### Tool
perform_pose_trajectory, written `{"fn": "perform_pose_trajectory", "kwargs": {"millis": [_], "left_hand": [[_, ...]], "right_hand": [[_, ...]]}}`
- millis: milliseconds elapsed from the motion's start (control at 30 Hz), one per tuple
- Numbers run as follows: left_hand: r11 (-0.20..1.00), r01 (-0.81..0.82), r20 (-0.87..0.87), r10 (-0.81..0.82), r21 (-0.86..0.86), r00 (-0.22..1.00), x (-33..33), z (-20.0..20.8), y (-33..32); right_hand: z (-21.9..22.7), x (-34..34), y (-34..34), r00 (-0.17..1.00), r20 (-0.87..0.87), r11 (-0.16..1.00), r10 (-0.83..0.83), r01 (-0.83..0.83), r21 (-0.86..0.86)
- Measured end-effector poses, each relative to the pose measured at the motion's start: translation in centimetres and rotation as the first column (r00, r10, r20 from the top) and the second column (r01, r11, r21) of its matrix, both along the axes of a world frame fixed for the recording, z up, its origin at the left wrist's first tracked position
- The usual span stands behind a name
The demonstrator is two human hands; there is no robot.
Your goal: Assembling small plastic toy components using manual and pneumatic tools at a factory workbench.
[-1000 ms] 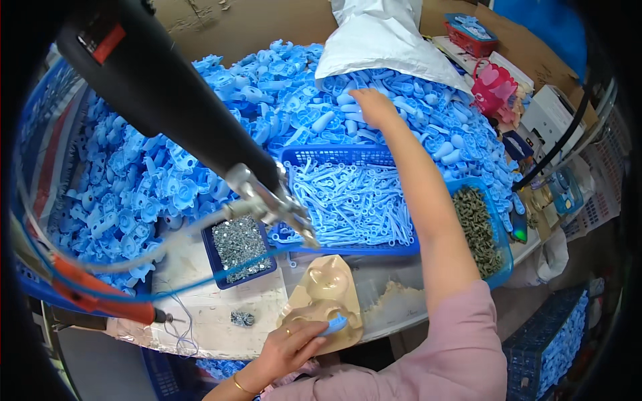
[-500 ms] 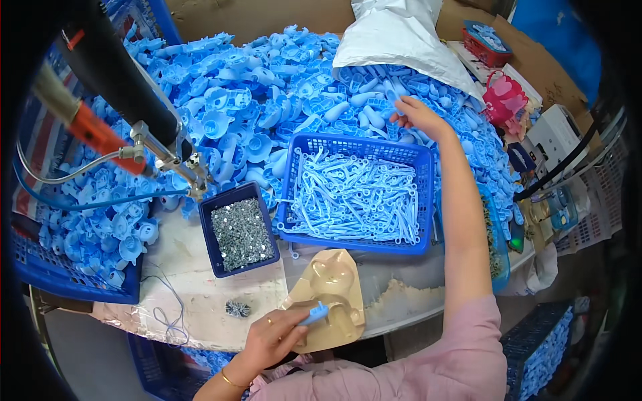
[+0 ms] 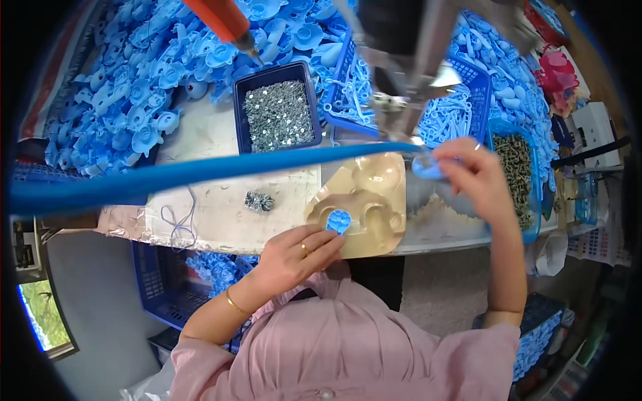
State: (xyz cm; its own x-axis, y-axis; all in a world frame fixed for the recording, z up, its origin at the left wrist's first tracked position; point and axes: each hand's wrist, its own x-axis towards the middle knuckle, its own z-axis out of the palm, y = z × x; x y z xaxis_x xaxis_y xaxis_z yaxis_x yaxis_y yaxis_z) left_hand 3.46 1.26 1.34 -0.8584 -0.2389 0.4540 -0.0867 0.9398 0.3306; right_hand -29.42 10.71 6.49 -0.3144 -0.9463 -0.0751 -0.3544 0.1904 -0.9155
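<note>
My left hand [image 3: 294, 257] reaches over the near edge of a tan moulded holder [image 3: 384, 230]. Its closed fingers hold a small round blue plastic part [image 3: 338, 221] against the holder; the thumb is mostly hidden. To the right of the holder, my right hand [image 3: 478, 177] is raised, with a light blue plastic piece [image 3: 428, 167] pinched at its fingertips, slightly blurred. A blue hose [image 3: 221, 174] crosses in front of the holder's far side. Above it a metal-tipped tool [image 3: 398, 100], blurred, hangs over the basket of blue link pieces [image 3: 445, 120].
A dark blue bin of small metal screws [image 3: 277, 117] stands behind the holder. Heaped blue plastic parts [image 3: 134, 87] cover the far table. An orange-handled tool [image 3: 224, 23] hangs above. Right is a teal tray of brownish small pieces [image 3: 515, 180]; left lies a dark clump [image 3: 259, 201].
The view has shifted, bringing the hanging tool and hose across the middle. My right hand has come back from the heap with a piece. My left hand's part now sits lower at the holder.
</note>
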Motion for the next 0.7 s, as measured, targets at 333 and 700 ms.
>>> {"fn": "perform_pose_trajectory", "kwargs": {"millis": [333,700], "left_hand": [[1.000,0.011,0.055,-0.011,-0.009,0.998,1.2,-1.1,0.2],[0.912,-0.411,-0.101,0.408,-0.007,0.907,8.3,-4.8,-9.0]], "right_hand": [[-4.3,11.3,4.9,0.867,-0.461,0.975,0.189,-0.221,-0.017],[-3.1,13.3,6.4,0.620,-0.763,0.976,0.184,-0.206,0.068]]}}
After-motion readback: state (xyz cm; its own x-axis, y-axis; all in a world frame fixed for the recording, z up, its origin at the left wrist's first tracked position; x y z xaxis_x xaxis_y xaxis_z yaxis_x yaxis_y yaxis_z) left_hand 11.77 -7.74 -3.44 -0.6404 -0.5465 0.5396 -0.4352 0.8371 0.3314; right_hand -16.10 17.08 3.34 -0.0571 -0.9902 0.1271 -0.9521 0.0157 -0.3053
